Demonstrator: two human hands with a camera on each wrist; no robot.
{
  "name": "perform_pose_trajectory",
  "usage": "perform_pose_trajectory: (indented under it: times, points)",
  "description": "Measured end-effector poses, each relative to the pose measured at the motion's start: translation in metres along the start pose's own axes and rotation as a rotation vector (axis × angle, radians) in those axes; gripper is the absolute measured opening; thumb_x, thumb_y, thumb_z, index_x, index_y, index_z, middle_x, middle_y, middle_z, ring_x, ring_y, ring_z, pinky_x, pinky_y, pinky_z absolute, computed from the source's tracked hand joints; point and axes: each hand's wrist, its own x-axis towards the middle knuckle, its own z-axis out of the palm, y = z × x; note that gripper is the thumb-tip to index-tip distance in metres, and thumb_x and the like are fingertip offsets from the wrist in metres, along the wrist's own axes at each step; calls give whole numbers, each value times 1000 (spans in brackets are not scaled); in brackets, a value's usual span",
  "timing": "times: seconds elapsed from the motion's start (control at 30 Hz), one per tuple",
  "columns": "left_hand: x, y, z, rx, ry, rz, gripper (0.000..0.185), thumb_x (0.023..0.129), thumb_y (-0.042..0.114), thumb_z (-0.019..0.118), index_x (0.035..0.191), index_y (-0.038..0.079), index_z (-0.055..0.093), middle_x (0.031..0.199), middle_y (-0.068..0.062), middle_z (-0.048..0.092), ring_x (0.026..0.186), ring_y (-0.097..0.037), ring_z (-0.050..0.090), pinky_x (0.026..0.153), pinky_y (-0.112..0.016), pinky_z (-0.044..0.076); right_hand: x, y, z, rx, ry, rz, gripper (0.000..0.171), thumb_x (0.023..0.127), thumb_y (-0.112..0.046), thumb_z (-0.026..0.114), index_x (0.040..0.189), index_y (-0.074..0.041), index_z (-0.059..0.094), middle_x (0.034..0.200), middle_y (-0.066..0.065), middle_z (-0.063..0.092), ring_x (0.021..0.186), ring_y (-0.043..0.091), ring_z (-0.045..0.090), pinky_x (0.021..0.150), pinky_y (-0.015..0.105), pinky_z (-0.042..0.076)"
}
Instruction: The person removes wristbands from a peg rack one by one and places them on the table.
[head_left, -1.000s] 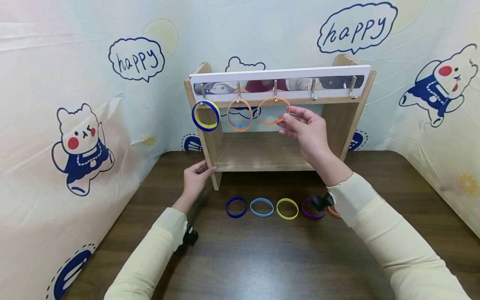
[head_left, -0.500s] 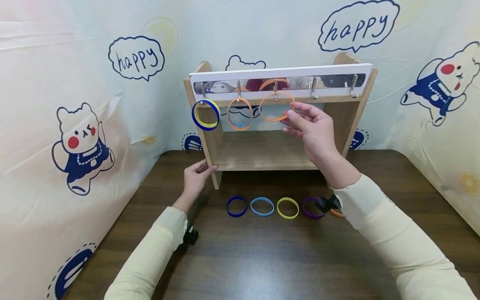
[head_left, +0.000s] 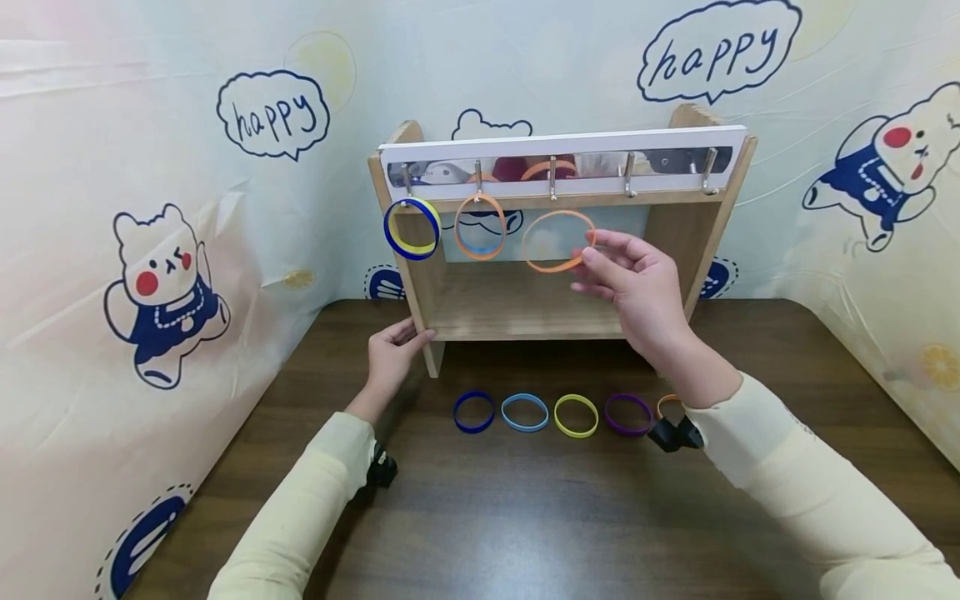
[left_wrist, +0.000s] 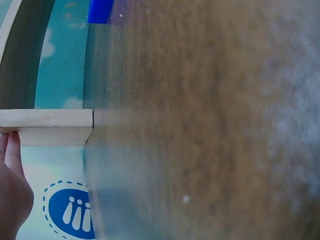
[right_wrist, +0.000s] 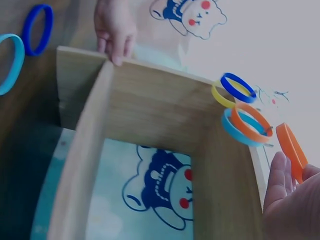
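Observation:
My right hand (head_left: 637, 283) pinches the right side of an orange silicone wristband (head_left: 558, 268) between thumb and fingers. The band hangs apart from the third hook (head_left: 552, 179), a little below it. In the right wrist view the same orange wristband stands upright by the fingertips. My left hand (head_left: 392, 362) grips the lower front edge of the wooden rack's left side panel (head_left: 408, 283). On the first hook hang a blue wristband (head_left: 389, 237) and a yellow one; an orange wristband (head_left: 458, 237) and a light blue one hang on the second.
The fourth hook (head_left: 629, 177) and fifth hook (head_left: 708, 173) carry no bands. In a row on the table (head_left: 525, 517) lie a dark blue wristband (head_left: 474, 431), light blue (head_left: 524, 429), yellow (head_left: 576, 435), purple (head_left: 628, 432) and a partly hidden orange wristband (head_left: 660, 405).
My right hand has moved down and slightly right with the orange wristband, which has come away from the third hook. My left hand stays on the side panel.

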Motion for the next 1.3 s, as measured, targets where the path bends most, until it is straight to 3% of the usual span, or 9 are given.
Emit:
perform_pose_trajectory:
  times: [0.2, 0.37, 0.47, 0.67, 0.83, 0.97, 1.1, 1.3]
  points:
    - [1, -1, -2, -29, -3, -48, 43, 79, 13, 82, 117, -3, 68, 110, -19, 68, 99, -16, 67, 79, -25, 55, -13, 19, -4, 11, -53, 57, 19, 91, -5, 68, 109, -3, 67, 98, 14, 71, 82, 19, 71, 72, 34, 58]
    - [-4, 16, 0, -25, -29, -52, 41, 81, 8, 80, 117, -6, 66, 111, -22, 67, 98, -15, 67, 80, -25, 55, -22, 37, -6, -16, -80, 111, 15, 94, -1, 62, 107, -7, 67, 96, 11, 72, 85, 19, 71, 71, 34, 58]
    - [-9, 27, 1, -7, -34, -42, 41, 82, 6, 79, 117, -9, 65, 110, -22, 67, 98, -14, 67, 79, -25, 55, -27, 47, -6, -46, -99, 158, 17, 95, 1, 60, 110, -4, 65, 97, 12, 71, 85, 19, 71, 72, 35, 58]
    - [-10, 30, 1, 1, -32, -35, 39, 82, 6, 78, 117, -8, 66, 110, -23, 67, 96, -13, 67, 79, -25, 55, -36, 67, -7, -107, -135, 236, 32, 95, 1, 60, 125, 10, 55, 98, 13, 70, 85, 20, 70, 75, 38, 58]
    - [-8, 28, 1, 14, -37, -27, 38, 83, 6, 78, 117, -7, 66, 110, -24, 66, 96, -12, 67, 79, -25, 55, -44, 83, -7, -141, -170, 281, 36, 92, -2, 65, 125, 10, 57, 101, 15, 71, 85, 21, 70, 74, 38, 58]
    - [-3, 15, -1, 10, -31, -30, 39, 82, 7, 79, 117, -6, 67, 111, -23, 66, 97, -13, 67, 79, -24, 55, -50, 93, -6, -162, -211, 313, 35, 92, -2, 66, 123, 11, 58, 106, 22, 68, 83, 20, 70, 72, 36, 58]
    - [3, 0, -2, -3, -19, -37, 40, 80, 11, 81, 116, -3, 69, 110, -21, 68, 97, -15, 67, 79, -25, 55, -56, 101, -3, -173, -242, 353, 33, 93, 1, 63, 123, 14, 57, 101, 20, 70, 85, 22, 70, 72, 35, 58]
    - [2, -1, -1, 28, -7, -17, 44, 80, 19, 83, 116, -2, 69, 109, -18, 69, 99, -18, 67, 79, -26, 55, -64, 116, -2, -184, -276, 418, 33, 93, 0, 63, 122, 13, 57, 100, 20, 70, 87, 28, 70, 75, 39, 57]
